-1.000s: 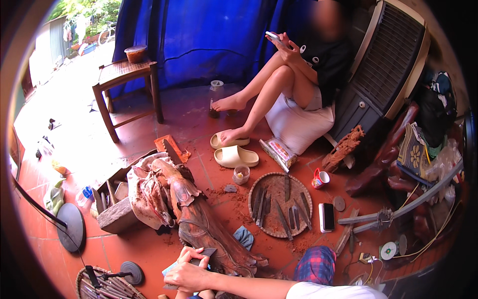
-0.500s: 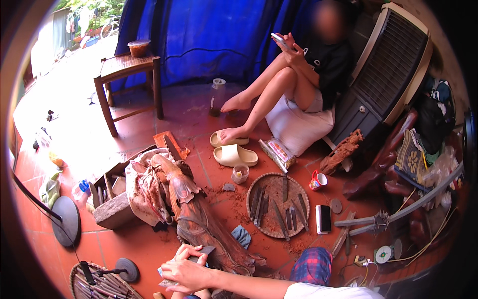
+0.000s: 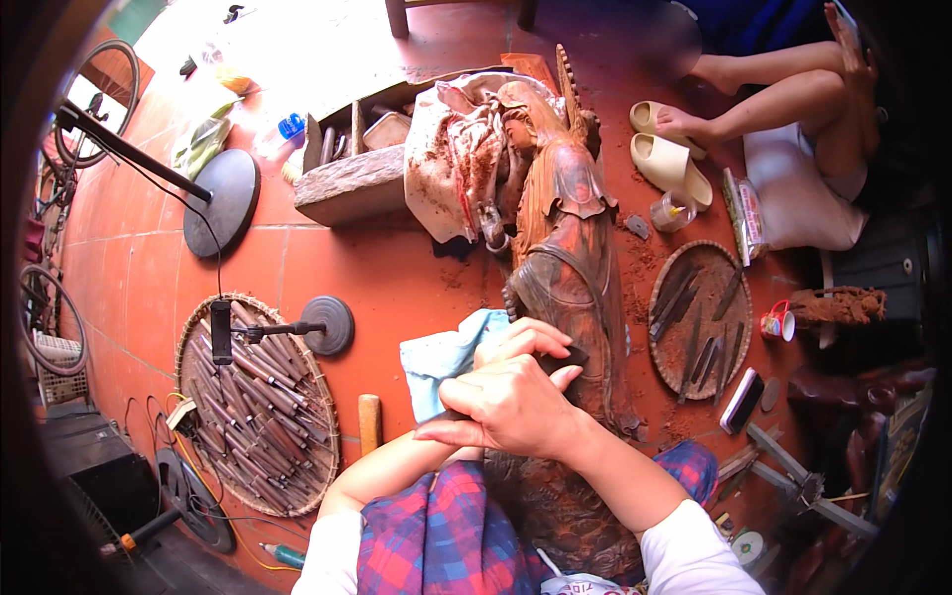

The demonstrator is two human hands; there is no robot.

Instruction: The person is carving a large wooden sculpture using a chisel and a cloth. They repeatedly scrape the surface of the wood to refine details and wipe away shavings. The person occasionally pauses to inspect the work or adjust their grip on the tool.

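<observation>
A light blue cloth [image 3: 426, 372] bunches out from under my two hands, above my lap. My left hand [image 3: 521, 339] is closed on the cloth, its fingers curled, and partly covered by the other hand. My right hand [image 3: 521, 405] lies across it with bent fingers; what they grip is hidden. A small dark edge shows by the fingertips, too little to name. Just beyond lies a carved wooden statue [image 3: 570, 263] of a robed figure, reddish brown, on its back or side. Its head end rests by a stained white cloth [image 3: 446, 149].
A round basket [image 3: 327, 436] of wooden-handled tools stands left, beside a wooden mallet handle [image 3: 370, 421]. A round tray [image 3: 664, 367] with dark blades lies right, near a phone [image 3: 742, 402] and red-white cup [image 3: 777, 322]. A wooden box [image 3: 347, 188] stands beyond. Another person's feet [image 3: 684, 124] are at upper right.
My view has swung down and left, so the statue and tool basket appear more central. The blue cloth now shows widely at my hands; the dark flat piece seen there before is mostly hidden.
</observation>
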